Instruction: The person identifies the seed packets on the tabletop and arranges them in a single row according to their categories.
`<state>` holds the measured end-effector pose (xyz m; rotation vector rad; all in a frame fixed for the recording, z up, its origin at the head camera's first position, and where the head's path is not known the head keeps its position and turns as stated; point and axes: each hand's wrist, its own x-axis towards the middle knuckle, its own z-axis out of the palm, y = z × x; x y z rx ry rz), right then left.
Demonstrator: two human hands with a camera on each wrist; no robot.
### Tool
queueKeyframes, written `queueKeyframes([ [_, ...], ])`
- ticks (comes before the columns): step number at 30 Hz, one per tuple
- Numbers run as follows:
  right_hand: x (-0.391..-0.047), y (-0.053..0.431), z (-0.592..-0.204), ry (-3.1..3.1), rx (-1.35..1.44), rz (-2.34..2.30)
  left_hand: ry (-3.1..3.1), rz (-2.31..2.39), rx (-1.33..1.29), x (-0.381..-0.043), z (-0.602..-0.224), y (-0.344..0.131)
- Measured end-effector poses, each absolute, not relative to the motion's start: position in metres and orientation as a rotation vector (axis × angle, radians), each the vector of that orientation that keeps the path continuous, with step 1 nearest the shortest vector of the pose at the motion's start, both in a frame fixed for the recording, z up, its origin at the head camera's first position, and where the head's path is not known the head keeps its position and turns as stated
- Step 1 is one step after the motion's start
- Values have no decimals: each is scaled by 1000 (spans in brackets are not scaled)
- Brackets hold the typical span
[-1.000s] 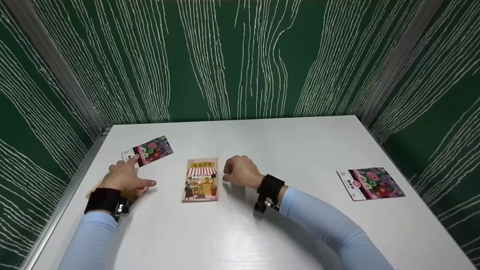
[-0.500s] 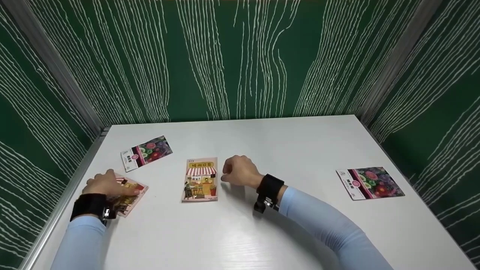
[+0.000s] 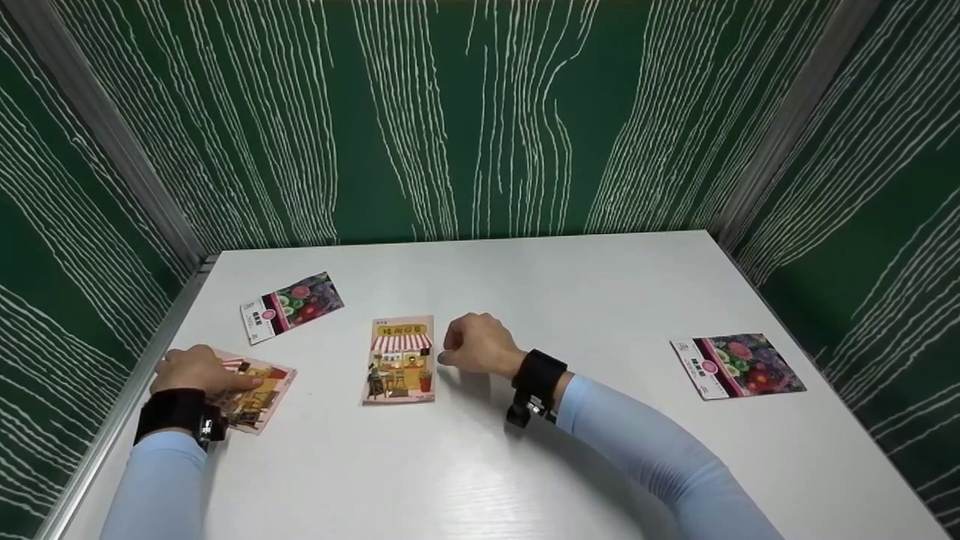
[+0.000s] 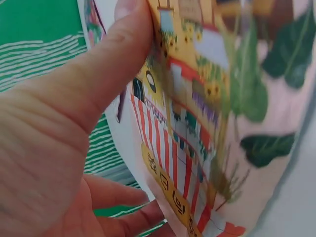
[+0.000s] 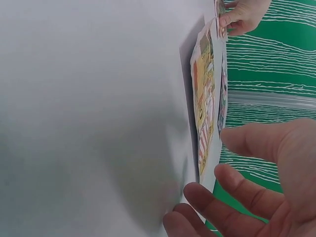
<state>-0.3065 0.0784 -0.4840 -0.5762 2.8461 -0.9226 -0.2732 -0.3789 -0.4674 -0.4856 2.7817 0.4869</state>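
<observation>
A thin booklet (image 3: 259, 401) printed with a shop under a striped awning lies tilted at the left of the table. My left hand (image 3: 196, 373) covers its far left part. In the left wrist view the thumb (image 4: 111, 64) presses on the printed face while the other fingers curl at the edge, so the hand grips it. A second, matching shop booklet (image 3: 400, 360) lies flat and almost straight in the middle. Just right of it rests my right hand (image 3: 480, 343), fingers loosely bent, holding nothing; the right wrist view shows a gap between thumb and fingers.
A flower-print card (image 3: 294, 306) lies angled behind the left booklet. Another flower-print card (image 3: 739, 366) is near the right edge of the white table (image 3: 517, 480). Green walls (image 3: 517, 120) with white lines enclose the back and sides.
My left hand has moved left and down onto the left shop booklet, uncovering the flower-print card behind and more of the booklet's right part. The right hand has stayed nearly still.
</observation>
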Motion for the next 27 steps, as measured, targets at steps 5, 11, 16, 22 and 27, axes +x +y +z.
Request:
queueKeyframes([
  [5,-305,80,-484,2845,-589,-933,2780,478,-516,-275,-471,-384],
  [11,-304,80,-485,2834,-595,-934,2775,559,-469,-278,-472,-399],
  [16,-305,80,-484,2805,-562,-944,2777,670,-480,-274,-478,-416],
  [22,-309,83,-484,2780,-514,-959,2777,796,-455,-266,-483,-431],
  [27,-310,86,-484,2765,-486,-976,2809,811,-365,-264,-482,-435],
])
